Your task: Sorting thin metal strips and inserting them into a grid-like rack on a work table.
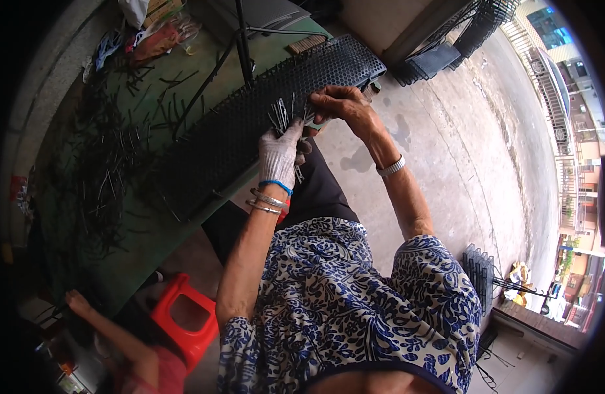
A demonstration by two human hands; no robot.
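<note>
My left hand (281,150), in a whitish glove, is closed around a bundle of thin bent metal wire pieces (281,113) that fan out above its fingers. Close beside it on the right, my bare right hand (345,105) has thumb and fingers pinched together by the wire tips; whether a piece is between them is too small to tell. Under and beyond both hands lies a long black perforated panel (230,125), slanting across the table's edge. More loose dark wire pieces (109,164) are heaped on the table to its left.
The green table (128,262) carries a black metal stand (245,59), a brush (307,43) and plastic bags (164,39). A red stool (184,328) stands below its near edge, beside another person's arm (118,335). Black wire racks (480,276) stand at right.
</note>
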